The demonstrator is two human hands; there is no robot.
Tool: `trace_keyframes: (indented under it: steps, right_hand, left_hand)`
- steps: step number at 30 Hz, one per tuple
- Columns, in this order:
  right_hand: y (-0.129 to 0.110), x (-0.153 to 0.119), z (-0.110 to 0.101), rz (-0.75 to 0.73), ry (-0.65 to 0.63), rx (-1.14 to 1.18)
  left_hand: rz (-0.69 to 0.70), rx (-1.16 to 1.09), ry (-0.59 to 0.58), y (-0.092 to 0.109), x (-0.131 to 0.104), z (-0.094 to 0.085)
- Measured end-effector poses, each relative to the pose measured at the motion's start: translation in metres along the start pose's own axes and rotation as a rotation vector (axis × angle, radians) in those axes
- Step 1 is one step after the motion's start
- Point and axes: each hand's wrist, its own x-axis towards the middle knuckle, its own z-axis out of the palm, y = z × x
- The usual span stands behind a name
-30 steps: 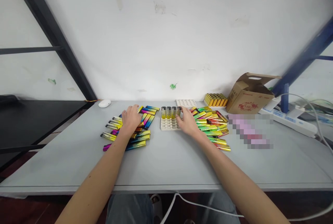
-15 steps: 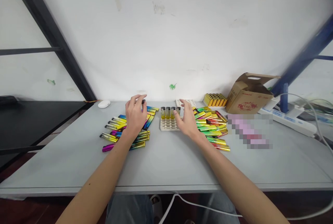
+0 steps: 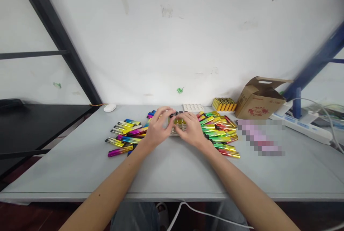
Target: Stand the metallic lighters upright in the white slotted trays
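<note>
My left hand [image 3: 160, 128] is closed in a pinch around a lighter [image 3: 173, 114], of which mainly the dark top shows. My right hand [image 3: 190, 129] meets it from the other side, thumb and fingers curled in on the same lighter; its exact grip is partly hidden. Both hands are over a small white holed tray [image 3: 176, 134], where several yellow-bodied lighters [image 3: 181, 120] stand upright behind my fingers. To the left lies a loose pile of shiny blue, yellow and magenta lighters [image 3: 125, 139]. Beside my right hand another pile, green, red and gold lighters [image 3: 221, 134], lies flat.
Along the wall sit another white holed tray [image 3: 193, 107] and a block of upright yellow lighters [image 3: 224, 105]. Farther right are an open cardboard box [image 3: 259, 104], a blurred pink item [image 3: 259, 138] and a power strip [image 3: 303, 127]. A white case [image 3: 109, 107] lies back left.
My left hand has moved right from the left pile to the tray, carrying a lighter. My right hand has shifted slightly and its fingers have closed in towards the left hand.
</note>
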Motion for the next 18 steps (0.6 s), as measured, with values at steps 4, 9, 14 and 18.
trace_keyframes:
  steps: [4, 9, 14, 18]
  right_hand:
    - [0.003, -0.004, 0.007, -0.005, 0.035, -0.008]
    - [0.006, -0.007, 0.008, 0.038, -0.002, 0.132]
    - [0.005, 0.0, 0.006, 0.269, 0.106, 0.547]
    - [0.008, 0.011, 0.001, 0.579, 0.109, 0.976]
  left_hand:
    - [0.068, -0.015, 0.023, 0.016, -0.006, 0.009]
    - [0.047, -0.008, 0.018, 0.017, -0.005, 0.011]
    - [-0.117, -0.04, -0.054, 0.007, -0.004, 0.003]
    - [-0.188, -0.041, -0.142, 0.004, -0.007, 0.002]
